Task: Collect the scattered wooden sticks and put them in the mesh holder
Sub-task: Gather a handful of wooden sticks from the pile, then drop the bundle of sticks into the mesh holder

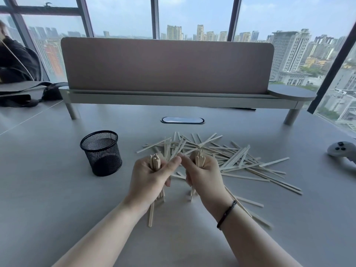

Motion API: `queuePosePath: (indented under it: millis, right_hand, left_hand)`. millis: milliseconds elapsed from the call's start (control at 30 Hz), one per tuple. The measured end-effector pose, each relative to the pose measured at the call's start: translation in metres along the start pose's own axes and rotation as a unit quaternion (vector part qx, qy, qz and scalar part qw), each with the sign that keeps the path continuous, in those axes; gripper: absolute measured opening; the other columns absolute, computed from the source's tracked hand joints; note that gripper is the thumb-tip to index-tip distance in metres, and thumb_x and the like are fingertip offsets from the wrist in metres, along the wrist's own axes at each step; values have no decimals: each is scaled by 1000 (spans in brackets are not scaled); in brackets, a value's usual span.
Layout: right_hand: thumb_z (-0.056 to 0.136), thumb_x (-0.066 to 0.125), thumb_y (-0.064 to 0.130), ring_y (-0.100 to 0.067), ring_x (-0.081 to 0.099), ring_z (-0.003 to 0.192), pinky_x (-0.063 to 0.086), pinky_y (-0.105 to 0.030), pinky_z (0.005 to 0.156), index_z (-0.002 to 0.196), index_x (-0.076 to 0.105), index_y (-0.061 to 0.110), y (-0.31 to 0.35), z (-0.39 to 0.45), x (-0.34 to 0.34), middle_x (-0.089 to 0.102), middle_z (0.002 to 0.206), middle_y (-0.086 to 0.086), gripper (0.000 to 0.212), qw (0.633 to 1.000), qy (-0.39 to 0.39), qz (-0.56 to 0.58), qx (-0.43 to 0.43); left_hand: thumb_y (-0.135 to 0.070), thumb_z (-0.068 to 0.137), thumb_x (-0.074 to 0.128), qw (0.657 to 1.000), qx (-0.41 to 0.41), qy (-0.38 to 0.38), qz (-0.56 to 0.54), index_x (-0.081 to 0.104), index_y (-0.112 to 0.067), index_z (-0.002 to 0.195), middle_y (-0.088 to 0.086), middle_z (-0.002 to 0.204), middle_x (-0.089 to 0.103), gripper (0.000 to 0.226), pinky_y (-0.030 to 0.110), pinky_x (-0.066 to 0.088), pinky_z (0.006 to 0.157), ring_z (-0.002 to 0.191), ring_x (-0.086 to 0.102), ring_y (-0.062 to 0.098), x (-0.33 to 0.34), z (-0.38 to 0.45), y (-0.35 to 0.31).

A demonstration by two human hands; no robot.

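Note:
Many thin wooden sticks (235,160) lie scattered in a loose pile on the grey table (57,199), mostly right of centre. My left hand (150,178) is closed around an upright bundle of sticks (154,160), whose ends stick out above and below the fist. My right hand (204,176) grips a second bundle (198,158) beside it, thumbs nearly touching. The black mesh holder (101,152) stands upright to the left of my left hand and looks empty.
A pinkish desk divider (167,64) on a raised shelf spans the back. A cable grommet (182,120) sits mid-table. A grey VR controller (342,151) lies at the right edge. A dark bag (28,93) and a seated person are at far left.

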State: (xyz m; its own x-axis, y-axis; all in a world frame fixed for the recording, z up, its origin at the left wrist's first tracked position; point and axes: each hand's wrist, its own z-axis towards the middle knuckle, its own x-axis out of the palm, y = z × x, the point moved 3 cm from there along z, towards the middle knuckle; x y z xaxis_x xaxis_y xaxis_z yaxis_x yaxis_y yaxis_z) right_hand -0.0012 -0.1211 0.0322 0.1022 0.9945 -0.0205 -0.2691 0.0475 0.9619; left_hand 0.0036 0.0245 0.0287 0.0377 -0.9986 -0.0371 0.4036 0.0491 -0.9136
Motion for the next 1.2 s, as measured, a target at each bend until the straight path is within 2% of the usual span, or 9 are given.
queuePosePath:
  millis: [133,233,333,500,633,733,900,1067,1200]
  right_hand:
    - [85,65,41,-19,21,45,19,-41,49,57,28,2,-1,0,0,24,48,-8,61,998,11,44,42]
    - [84,63,41,-18,20,44,17,-33,48,49,30,12,-1,-1,1,25,45,-4,56,997,33,38,59]
    - [84,63,41,-17,20,41,18,-28,46,46,29,23,-2,0,5,25,43,-2,54,997,42,24,67]
    - [93,61,40,-17,22,39,20,-26,44,41,29,22,2,3,13,26,40,-4,64,996,28,7,88]
    - [93,57,37,-15,16,40,13,-31,48,40,27,24,45,25,53,22,40,4,62,991,87,83,54]
    - [89,59,37,-15,13,43,14,-26,45,49,24,28,87,48,100,20,45,7,54,979,126,157,25]
    - [95,58,38,-17,17,41,22,-26,44,44,27,25,113,81,167,23,43,3,61,966,81,242,41]
    - [91,61,48,-19,39,44,35,-25,47,54,38,17,87,102,200,38,49,-4,54,979,63,178,76]
    - [90,65,40,-16,44,45,43,-29,51,64,41,17,61,106,208,42,53,-2,42,982,62,151,90]
  left_hand:
    - [-45,80,75,999,-17,25,-21,43,-5,52,16,41,38,58,38,33,44,36,35,36,1,0,1]
    - [-40,81,74,992,-67,51,-91,34,-15,50,9,47,19,56,32,15,43,41,19,15,5,-2,6]
    - [-38,82,70,977,-118,64,-163,28,-23,50,-3,47,17,55,26,7,45,44,11,10,6,-3,5]
    - [-39,87,60,963,-121,30,-238,14,-22,55,-6,42,16,58,25,5,46,41,9,8,-9,10,-12]
    - [-39,99,51,959,-86,-54,-265,11,-23,59,-7,43,15,60,29,5,47,39,10,11,-61,46,-56]
    - [-40,101,52,963,-42,-144,-224,12,-23,57,-5,45,14,61,30,8,46,41,11,15,-109,78,-82]
    - [-43,96,60,962,-68,-249,-93,34,-18,46,3,41,35,63,23,30,42,37,34,17,-142,104,-71]
    - [-39,94,64,970,-61,-234,0,43,-16,55,-2,44,44,50,27,37,49,39,42,16,-152,115,-48]
    - [-39,96,61,966,-65,-230,96,57,-1,68,4,55,56,47,21,42,48,43,52,12,-153,116,-35]
